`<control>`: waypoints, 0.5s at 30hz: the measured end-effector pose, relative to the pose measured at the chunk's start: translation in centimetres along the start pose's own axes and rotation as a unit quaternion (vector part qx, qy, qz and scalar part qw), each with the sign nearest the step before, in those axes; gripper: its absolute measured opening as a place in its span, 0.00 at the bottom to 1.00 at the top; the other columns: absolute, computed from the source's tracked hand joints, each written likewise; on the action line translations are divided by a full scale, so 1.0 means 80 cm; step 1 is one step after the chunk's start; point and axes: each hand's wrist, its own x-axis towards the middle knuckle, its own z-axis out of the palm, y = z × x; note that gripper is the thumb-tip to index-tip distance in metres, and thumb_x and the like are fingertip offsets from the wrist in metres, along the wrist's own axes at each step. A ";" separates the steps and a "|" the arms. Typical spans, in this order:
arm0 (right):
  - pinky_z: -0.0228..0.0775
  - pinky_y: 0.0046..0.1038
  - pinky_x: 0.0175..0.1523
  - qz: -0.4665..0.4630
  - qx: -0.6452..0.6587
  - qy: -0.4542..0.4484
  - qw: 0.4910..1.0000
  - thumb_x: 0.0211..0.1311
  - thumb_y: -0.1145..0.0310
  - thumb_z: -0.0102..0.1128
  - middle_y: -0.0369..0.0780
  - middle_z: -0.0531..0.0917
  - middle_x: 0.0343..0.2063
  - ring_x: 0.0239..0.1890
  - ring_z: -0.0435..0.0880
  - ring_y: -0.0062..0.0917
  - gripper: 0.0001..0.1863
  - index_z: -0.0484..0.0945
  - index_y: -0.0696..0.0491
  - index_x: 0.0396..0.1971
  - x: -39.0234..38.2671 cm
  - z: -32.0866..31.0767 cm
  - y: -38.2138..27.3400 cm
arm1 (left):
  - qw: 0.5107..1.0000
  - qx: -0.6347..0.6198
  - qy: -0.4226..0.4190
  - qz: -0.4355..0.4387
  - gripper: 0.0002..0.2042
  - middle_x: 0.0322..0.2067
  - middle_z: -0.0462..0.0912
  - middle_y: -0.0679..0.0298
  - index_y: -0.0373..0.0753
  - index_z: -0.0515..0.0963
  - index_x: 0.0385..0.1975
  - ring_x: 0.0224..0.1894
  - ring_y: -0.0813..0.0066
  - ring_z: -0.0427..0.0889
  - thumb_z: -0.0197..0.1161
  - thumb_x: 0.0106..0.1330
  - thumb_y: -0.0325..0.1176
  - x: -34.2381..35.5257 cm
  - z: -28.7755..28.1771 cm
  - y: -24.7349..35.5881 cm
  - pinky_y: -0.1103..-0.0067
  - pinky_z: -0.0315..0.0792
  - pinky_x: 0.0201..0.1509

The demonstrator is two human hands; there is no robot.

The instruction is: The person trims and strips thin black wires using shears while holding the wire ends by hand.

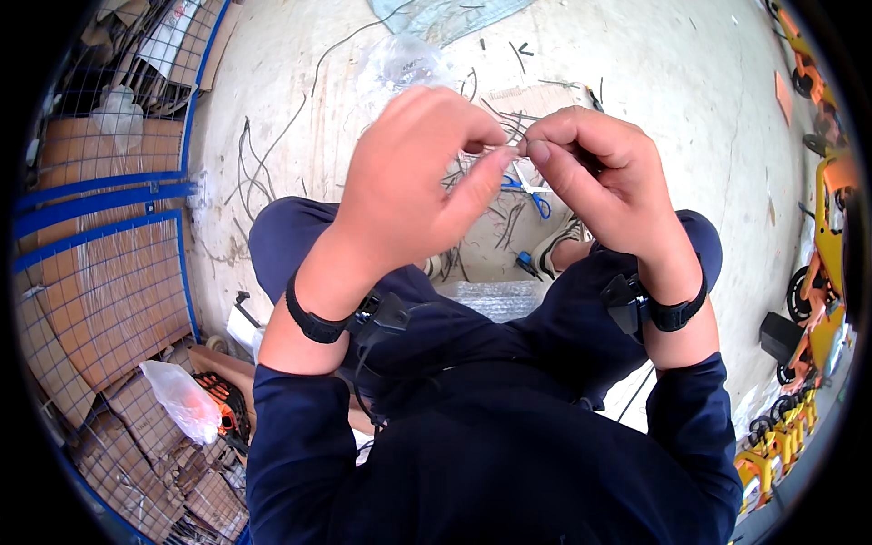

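Observation:
My left hand [404,173] and my right hand [599,173] meet in front of me above the floor, fingertips almost touching. Both pinch thumb against forefinger. A small, thin piece shows between the fingertips, too little of it visible to name. Beneath the hands, dark cut wires [511,222] lie scattered on the floor. Partly hidden under my fingers are blue-handled scissors [542,205]. A small blue and black object [526,263] rests beside my shoe [548,252].
A clear plastic bag [400,68] and a light blue cloth [450,16] lie ahead. Long wires [262,163] curl to the left. Beyond stands a blue mesh cage [100,195] with cardboard. Yellow and orange wheeled machines [822,227] line the right side.

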 end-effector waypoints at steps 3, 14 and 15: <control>0.69 0.22 0.29 -0.048 -0.055 0.004 0.997 0.60 0.77 0.56 0.38 0.79 0.23 0.23 0.78 0.23 0.04 0.78 0.58 0.33 0.002 0.002 0.002 | 0.999 0.038 -0.001 0.031 0.06 0.27 0.79 0.60 0.35 0.77 0.30 0.30 0.63 0.78 0.64 0.53 0.23 -0.004 0.015 0.001 0.75 0.72 0.35; 0.70 0.32 0.30 -0.096 -0.158 -0.008 0.983 0.58 0.76 0.55 0.44 0.78 0.21 0.26 0.79 0.40 0.03 0.76 0.58 0.32 0.001 0.006 0.000 | 0.990 0.133 0.004 0.046 0.08 0.23 0.76 0.60 0.35 0.76 0.27 0.25 0.63 0.75 0.63 0.46 0.20 -0.009 0.028 0.007 0.74 0.71 0.28; 0.70 0.32 0.30 -0.092 -0.157 -0.011 0.983 0.58 0.76 0.55 0.44 0.77 0.20 0.25 0.78 0.40 0.03 0.76 0.58 0.32 0.000 0.005 -0.001 | 0.990 0.134 0.005 0.053 0.08 0.23 0.76 0.61 0.36 0.76 0.26 0.25 0.63 0.75 0.63 0.45 0.20 -0.009 0.027 0.008 0.74 0.70 0.28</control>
